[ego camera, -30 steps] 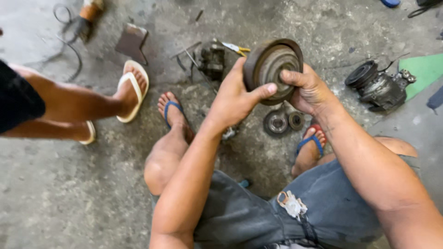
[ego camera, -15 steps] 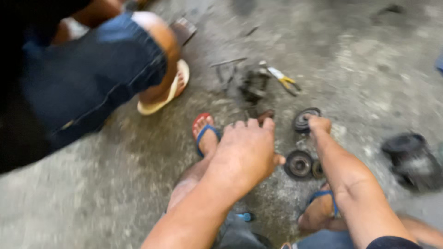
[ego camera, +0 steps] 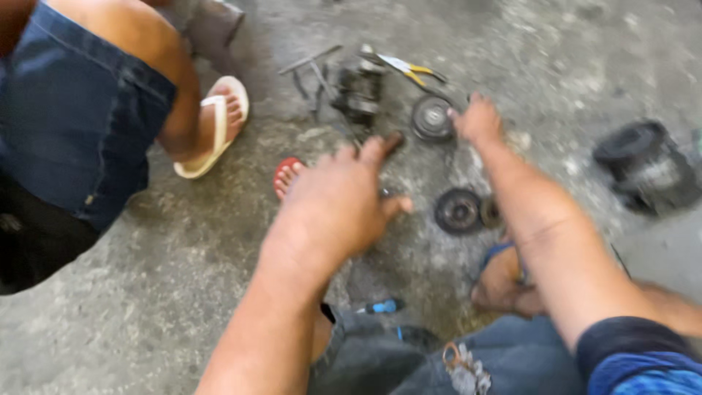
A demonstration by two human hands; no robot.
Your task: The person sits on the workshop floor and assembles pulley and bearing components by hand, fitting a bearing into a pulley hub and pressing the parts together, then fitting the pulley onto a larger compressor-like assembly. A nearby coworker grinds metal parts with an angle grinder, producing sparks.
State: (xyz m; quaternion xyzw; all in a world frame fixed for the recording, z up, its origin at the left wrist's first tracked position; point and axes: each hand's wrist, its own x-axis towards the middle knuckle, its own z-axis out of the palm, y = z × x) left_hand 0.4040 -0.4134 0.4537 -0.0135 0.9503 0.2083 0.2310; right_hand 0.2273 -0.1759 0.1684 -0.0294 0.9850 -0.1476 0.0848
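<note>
My left hand [ego camera: 336, 208] hovers palm down over the concrete floor, fingers spread, holding nothing. My right hand [ego camera: 479, 121] reaches forward and rests beside a round dark pulley [ego camera: 431, 117] lying flat on the floor, fingertips at its rim. A dark compressor body [ego camera: 358, 91] sits just left of the pulley. Between my arms lie a flat black disc [ego camera: 458, 211] and a smaller ring [ego camera: 491, 212].
Yellow-handled pliers [ego camera: 409, 69] lie beyond the pulley. A second black compressor [ego camera: 647, 168] stands at the right. A blue-handled screwdriver [ego camera: 380, 306] lies by my knee. Another person squats at the left in denim shorts [ego camera: 80, 124], one foot in a white flip-flop [ego camera: 212, 132].
A second ago both hands held the pulley up. It now lies on the floor with my right hand beside it, and my left hand has come away with nothing in it.
</note>
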